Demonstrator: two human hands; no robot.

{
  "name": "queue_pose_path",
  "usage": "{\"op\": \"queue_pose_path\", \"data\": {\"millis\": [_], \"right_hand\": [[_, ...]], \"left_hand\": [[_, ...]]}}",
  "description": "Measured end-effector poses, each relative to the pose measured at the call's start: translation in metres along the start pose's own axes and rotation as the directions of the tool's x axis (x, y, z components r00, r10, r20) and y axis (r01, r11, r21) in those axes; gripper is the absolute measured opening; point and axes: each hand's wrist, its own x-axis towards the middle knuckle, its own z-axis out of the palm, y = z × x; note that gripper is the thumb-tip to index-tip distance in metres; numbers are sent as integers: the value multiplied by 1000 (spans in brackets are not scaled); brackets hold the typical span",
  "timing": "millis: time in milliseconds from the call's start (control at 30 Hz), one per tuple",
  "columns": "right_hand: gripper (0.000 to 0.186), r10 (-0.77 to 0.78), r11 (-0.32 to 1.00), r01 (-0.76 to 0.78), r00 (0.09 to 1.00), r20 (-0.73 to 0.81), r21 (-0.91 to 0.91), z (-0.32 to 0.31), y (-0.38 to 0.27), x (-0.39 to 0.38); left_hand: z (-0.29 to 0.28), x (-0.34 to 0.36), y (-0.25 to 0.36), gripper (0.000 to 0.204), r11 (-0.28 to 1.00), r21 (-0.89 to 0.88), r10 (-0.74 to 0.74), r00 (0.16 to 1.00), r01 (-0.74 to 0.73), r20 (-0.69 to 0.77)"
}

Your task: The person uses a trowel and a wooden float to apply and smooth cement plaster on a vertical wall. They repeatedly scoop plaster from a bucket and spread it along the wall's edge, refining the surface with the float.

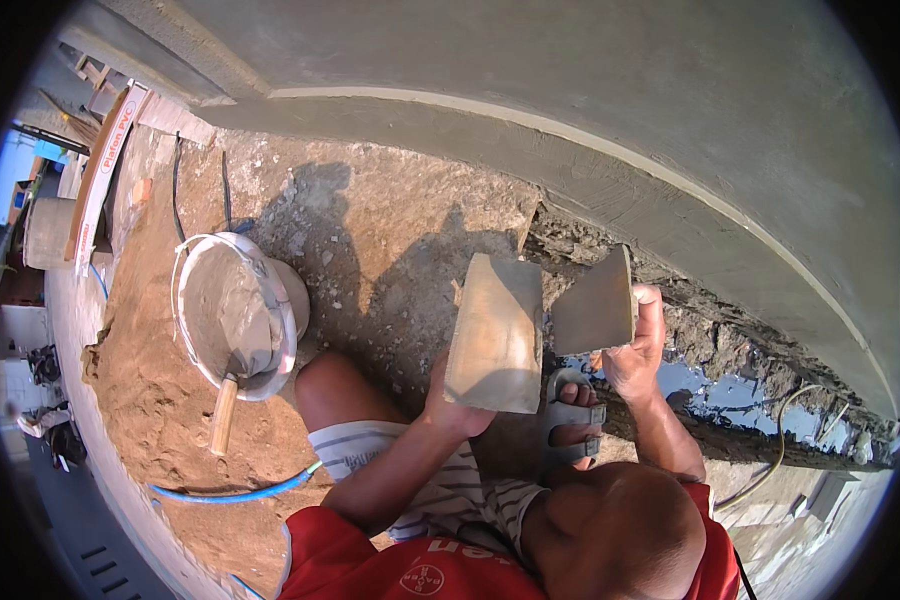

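My left hand [457, 402] grips the lower edge of a flat, roughly rectangular tan-grey board [492, 325], part of it in shadow. To the right, my right hand [638, 345] is closed on the right edge of a smaller, squarish grey-brown board [592, 305]. A narrow gap separates the two boards, and what each is made of I cannot tell. Left of my knee stands a white bucket [292, 300] with wet grey mortar [232, 305] inside. A trowel [223, 415] leans in it, its wooden handle sticking out over the near rim.
A smooth grey rendered wall [610, 80] curves along the far and right side. At its foot runs a muddy trench [720, 390] holding water. A blue hose [235, 497] lies on the sandy ground, with a long white box [105, 175] at far left.
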Motion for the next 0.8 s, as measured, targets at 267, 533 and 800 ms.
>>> {"op": "queue_pose_path", "data": {"millis": [267,533,800], "right_hand": [[32,73,867,68,962,262,-494,-13,32,-36],[45,338,941,-337,941,27,-36,-28,-15,14],[45,474,845,-410,871,128,-345,-20,-3,30]], "left_hand": [[14,-15,15,40,669,690,230,960,-276,161],[20,-17,42,39,963,256,84,996,-90,33],[38,-14,39,34,916,400,71,961,43,-267]]}}
